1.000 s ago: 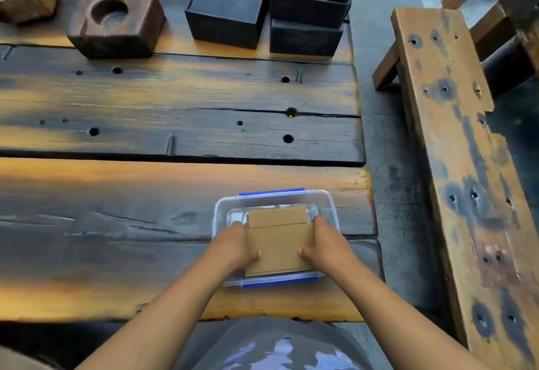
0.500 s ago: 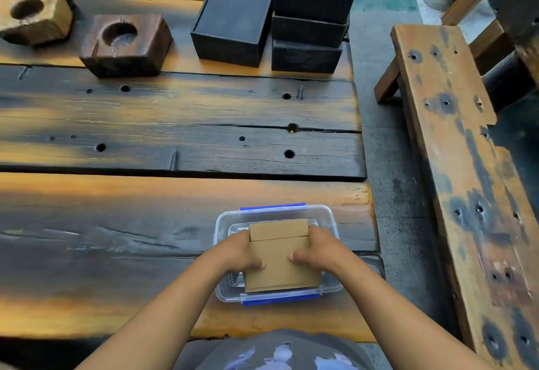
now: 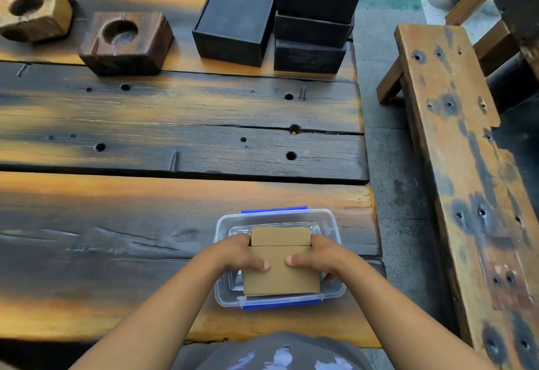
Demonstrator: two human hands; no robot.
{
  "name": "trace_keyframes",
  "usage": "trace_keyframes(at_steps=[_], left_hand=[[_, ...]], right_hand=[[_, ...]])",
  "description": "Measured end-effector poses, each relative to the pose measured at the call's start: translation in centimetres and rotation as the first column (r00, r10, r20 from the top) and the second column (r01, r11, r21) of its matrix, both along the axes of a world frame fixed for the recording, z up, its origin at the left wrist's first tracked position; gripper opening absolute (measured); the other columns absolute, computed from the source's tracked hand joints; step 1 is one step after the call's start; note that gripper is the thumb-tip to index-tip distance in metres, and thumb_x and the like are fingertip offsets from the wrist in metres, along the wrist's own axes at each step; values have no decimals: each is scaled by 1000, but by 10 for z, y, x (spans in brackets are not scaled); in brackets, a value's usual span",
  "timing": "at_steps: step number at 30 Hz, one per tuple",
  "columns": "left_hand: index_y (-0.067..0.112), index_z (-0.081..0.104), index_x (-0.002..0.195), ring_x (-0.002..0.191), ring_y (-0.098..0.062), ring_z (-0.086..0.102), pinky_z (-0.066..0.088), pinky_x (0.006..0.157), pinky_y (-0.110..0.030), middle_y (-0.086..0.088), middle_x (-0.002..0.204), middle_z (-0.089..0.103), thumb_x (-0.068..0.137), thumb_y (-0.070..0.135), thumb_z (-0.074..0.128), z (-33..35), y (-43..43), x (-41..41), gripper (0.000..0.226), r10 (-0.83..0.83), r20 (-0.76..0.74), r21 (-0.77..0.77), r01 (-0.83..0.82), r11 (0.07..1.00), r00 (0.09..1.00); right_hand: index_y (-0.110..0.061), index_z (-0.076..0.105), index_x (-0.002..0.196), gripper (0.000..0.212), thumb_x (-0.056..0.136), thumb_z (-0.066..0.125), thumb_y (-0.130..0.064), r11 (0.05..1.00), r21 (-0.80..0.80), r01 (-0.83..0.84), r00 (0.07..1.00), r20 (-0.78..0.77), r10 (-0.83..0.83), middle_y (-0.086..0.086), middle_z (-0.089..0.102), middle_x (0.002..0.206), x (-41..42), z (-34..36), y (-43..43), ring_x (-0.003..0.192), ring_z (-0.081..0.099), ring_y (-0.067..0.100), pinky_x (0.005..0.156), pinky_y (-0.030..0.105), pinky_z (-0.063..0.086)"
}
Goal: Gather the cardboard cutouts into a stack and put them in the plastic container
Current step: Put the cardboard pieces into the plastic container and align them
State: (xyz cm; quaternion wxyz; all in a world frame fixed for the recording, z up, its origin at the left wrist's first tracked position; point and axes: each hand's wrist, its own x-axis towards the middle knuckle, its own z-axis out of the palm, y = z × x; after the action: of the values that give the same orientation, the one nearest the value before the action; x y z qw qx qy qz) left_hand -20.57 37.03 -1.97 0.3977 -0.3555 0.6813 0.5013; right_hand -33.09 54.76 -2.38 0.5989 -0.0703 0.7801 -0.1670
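Left hand (image 3: pixel 239 256) and right hand (image 3: pixel 318 257) each pinch a side of the cardboard stack (image 3: pixel 280 267), thumbs pressed on top. Since a second ago the thumbs have crept inward; stack sits lower in the clear plastic container (image 3: pixel 335 224), near edge riding above its blue-clipped rim. Placement judged nearly complete. Cutouts plain brown, flat, stepped at the far end

Bare forearms, no sleeves showing; grey garment (image 3: pixel 271 352) with pale blue-white print below
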Motion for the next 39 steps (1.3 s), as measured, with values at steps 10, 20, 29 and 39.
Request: trace_keyframes(at_steps=[10, 20, 29, 39], left_hand=[[36, 56, 85, 78, 4, 57, 43, 61, -12, 22, 88, 61, 70, 35, 85, -16, 0, 5, 33, -32, -25, 33, 33, 999, 999], [30, 61, 108, 83, 1, 60, 46, 66, -14, 17, 95, 65, 70, 45, 83, -14, -3, 6, 46, -50, -49, 50, 52, 997, 998], [20, 53, 125, 106, -20, 57, 50, 96, -33, 0, 123, 40, 66, 59, 79, -19, 4, 10, 76, -192, -34, -124, 187, 975, 981], [12, 58, 130, 120, -21, 53, 43, 106, -34, -2, 139, 28, 66, 68, 74, -19, -4, -1, 87, -224, -58, -193, 209, 959, 973]], right_hand=[[-36, 53, 112, 55, 67, 82, -47, 997, -78, 18, 998, 66, -13, -7, 63, 111, -7, -8, 6, 93, 61, 9, 65, 24, 49], [-21, 50, 137, 80, 72, 73, -61, 989, -44, -141, 985, -104, 135, 2, 34, 137, -5, -13, 3, 120, 52, 22, 99, 33, 47], [-17, 45, 141, 85, 72, 73, -58, 983, -176, -53, 993, -112, 34, -3, 33, 143, 2, -15, 9, 116, 52, 17, 100, 34, 47], [-37, 50, 126, 60, 72, 73, -52, 957, -290, 27, 983, -164, -78, -12, 65, 114, 7, -6, 4, 100, 63, 7, 88, 28, 53]])
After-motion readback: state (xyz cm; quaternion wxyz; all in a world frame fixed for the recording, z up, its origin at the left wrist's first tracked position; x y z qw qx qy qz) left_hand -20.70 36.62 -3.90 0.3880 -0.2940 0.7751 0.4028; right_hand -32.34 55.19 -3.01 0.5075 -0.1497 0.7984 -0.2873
